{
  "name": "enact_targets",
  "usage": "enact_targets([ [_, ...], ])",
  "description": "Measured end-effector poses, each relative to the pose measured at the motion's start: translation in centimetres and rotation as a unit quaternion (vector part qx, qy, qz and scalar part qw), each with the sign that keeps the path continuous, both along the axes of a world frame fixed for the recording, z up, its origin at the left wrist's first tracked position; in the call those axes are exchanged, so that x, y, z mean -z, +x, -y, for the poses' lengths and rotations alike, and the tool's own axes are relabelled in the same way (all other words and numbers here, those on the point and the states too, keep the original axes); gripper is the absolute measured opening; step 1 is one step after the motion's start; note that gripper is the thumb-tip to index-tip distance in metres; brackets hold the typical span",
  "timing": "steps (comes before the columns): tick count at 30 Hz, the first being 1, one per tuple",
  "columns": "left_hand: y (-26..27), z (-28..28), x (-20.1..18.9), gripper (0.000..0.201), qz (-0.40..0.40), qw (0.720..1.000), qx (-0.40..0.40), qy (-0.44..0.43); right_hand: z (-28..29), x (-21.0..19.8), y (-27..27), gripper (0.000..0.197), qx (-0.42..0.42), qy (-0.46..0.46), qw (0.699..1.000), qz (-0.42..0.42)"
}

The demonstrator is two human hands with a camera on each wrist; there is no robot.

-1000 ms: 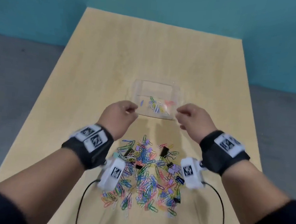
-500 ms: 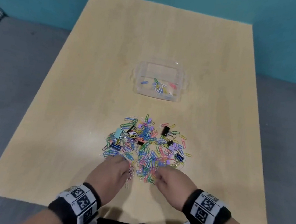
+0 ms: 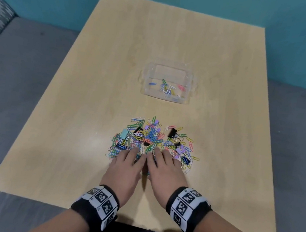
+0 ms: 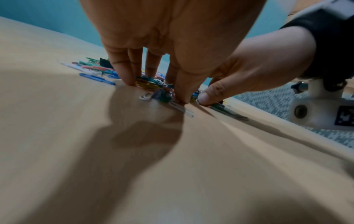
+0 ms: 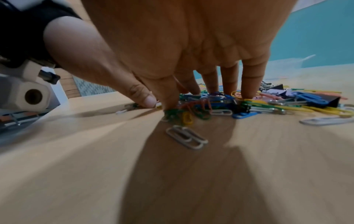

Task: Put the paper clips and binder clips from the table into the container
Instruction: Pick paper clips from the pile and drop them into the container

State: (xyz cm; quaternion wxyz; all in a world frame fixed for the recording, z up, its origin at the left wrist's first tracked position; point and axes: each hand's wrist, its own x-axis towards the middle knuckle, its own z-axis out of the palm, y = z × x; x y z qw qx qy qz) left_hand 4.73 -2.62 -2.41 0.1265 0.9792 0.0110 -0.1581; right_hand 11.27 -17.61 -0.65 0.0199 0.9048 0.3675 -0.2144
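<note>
A heap of coloured paper clips and binder clips [image 3: 153,140] lies on the wooden table [image 3: 71,126], with a black binder clip [image 3: 172,133] and a teal one [image 3: 123,133] among them. Beyond it stands a clear plastic container [image 3: 172,68] holding a few paper clips. My left hand [image 3: 134,155] and right hand [image 3: 162,160] lie side by side on the heap's near edge, fingers stretched into the clips. In the left wrist view, the left hand [image 4: 155,84] touches clips with its fingertips. The right wrist view shows the right hand [image 5: 208,94] pressing on clips too.
A grey floor surrounds the table, and a teal wall [image 3: 47,0] stands behind it. Bare wood lies left, right and behind the container. A white paper clip [image 5: 186,137] lies alone just in front of my right fingers.
Both hands came back from the container's near rim to the near edge of the heap and spread their fingers onto the clips. The camera has tilted down.
</note>
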Motion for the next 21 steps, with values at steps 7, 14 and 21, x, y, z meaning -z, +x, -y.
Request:
enact_targets([
  [7,0.7,-0.5,0.3,0.044,0.038,0.999,0.015,0.002,0.5,-0.6,0.9,0.045,-0.043,0.003,0.999,0.016],
  [14,1.9,-1.4,0.2,0.028,0.03,0.998,-0.029,-0.044,1.0,-1.3,2.2,0.049,-0.046,0.0,0.997,-0.055],
  [21,3.3,-2.5,-1.4,0.008,-0.025,0.97,-0.161,-0.18,1.1,-0.9,4.2,0.024,0.099,0.065,0.982,-0.149],
])
